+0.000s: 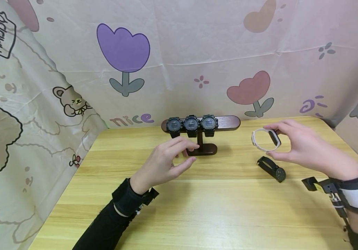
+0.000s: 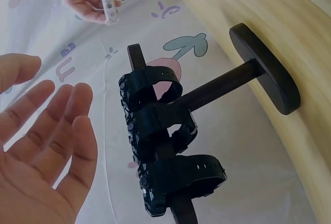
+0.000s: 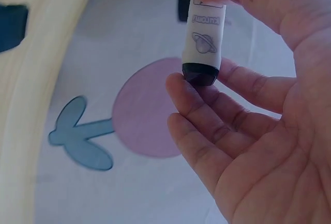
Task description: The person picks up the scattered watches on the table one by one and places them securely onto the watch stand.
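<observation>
My right hand point(image 1: 310, 147) pinches a white-strapped fitness band point(image 1: 273, 138) between thumb and fingers, its strap forming a loop above the table. In the right wrist view the white strap point(image 3: 204, 40) shows a small planet print. My left hand point(image 1: 164, 158) holds nothing, its fingers loosely bent in front of a dark wooden watch stand point(image 1: 229, 122). On the left and middle of the stand's bar hang three black watches point(image 1: 191, 123), side by side; the bar's right part is bare. A black wristwatch point(image 1: 272, 168) lies on the table below my right hand.
The light wooden table point(image 1: 216, 211) reaches back to a printed cloth backdrop point(image 1: 179, 45), close behind the stand. More cloth point(image 1: 26, 139) hangs along the left side. The stand's foot point(image 1: 208, 149) rests near the table's back edge.
</observation>
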`<action>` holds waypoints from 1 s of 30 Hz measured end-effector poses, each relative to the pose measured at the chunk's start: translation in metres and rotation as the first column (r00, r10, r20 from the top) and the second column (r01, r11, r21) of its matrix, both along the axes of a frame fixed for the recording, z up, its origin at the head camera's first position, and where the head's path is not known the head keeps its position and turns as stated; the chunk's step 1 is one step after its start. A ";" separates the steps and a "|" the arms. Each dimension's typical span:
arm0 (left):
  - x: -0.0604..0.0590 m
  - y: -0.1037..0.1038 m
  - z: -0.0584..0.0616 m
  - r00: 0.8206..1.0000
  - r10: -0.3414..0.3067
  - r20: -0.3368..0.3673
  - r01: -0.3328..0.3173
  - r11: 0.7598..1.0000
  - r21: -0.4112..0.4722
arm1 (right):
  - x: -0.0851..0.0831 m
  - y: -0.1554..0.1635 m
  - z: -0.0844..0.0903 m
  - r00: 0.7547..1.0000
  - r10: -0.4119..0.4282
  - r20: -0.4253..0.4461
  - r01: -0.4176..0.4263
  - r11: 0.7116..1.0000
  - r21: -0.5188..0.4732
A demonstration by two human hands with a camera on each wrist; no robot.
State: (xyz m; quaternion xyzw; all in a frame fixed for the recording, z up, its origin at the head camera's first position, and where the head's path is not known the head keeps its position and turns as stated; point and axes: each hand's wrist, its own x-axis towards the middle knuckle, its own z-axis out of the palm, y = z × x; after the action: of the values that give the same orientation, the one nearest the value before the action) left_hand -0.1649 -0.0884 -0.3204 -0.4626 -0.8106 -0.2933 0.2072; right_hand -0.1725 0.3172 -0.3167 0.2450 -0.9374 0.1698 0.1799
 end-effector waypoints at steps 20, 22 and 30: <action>0.001 -0.001 0.002 0.999 0.044 0.023 -0.045 0.999 0.020 | 0.007 -0.068 0.031 0.984 0.177 -0.037 -0.178 0.984 -0.022; 0.001 -0.001 0.002 0.998 0.049 0.034 -0.050 0.999 0.020 | 0.007 -0.076 0.034 0.980 0.199 -0.030 -0.200 0.980 -0.026; 0.001 -0.001 0.003 0.996 0.069 0.056 -0.071 0.997 0.042 | 0.007 -0.104 0.042 0.962 0.272 -0.001 -0.272 0.961 -0.057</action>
State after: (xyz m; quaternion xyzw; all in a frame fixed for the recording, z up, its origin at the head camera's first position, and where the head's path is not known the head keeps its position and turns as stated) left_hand -0.1638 -0.0895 -0.3177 -0.4212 -0.8250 -0.3159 0.2053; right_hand -0.1658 0.2134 -0.2745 0.3657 -0.8904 0.2200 0.1585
